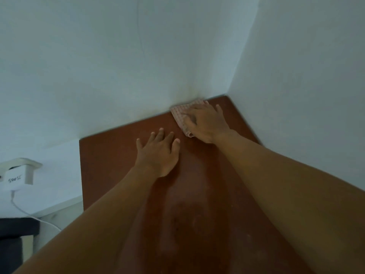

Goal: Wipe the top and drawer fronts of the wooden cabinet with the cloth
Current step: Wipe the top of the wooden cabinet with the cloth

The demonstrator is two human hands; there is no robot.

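The reddish-brown top of the wooden cabinet [110, 155] fills the lower middle of the view and runs back into a corner of two white walls. A folded pink-and-white checked cloth [178, 115] lies on the top against the back wall, near that corner. My right hand [207, 123] lies flat on the cloth and presses it down, fingers spread toward the wall. My left hand [158, 153] rests palm down on the bare wood just left of the cloth, fingers straight and spread. The drawer fronts are out of view.
White walls [118, 66] close off the back and right of the cabinet top. Left of the cabinet, a white charger [17, 177] sits in a wall socket with a white cable [25, 210] hanging down. Something dark [15, 234] stands on the floor at lower left.
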